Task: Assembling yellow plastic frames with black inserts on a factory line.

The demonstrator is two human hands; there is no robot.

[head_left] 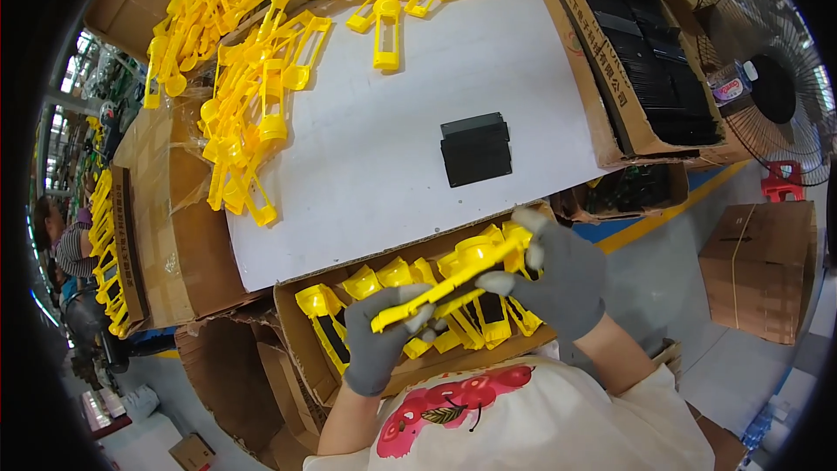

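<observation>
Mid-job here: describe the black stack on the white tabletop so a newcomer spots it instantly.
Find the large white tabletop. On its right half, between the person's right hand and the far yellow pieces, lies a small, roughly square black stack. It lies alone, unlike the black pieces packed in the cardboard box to its right.

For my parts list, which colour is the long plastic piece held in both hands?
The long plastic piece is bright yellow; it shows best in the head view.
</observation>
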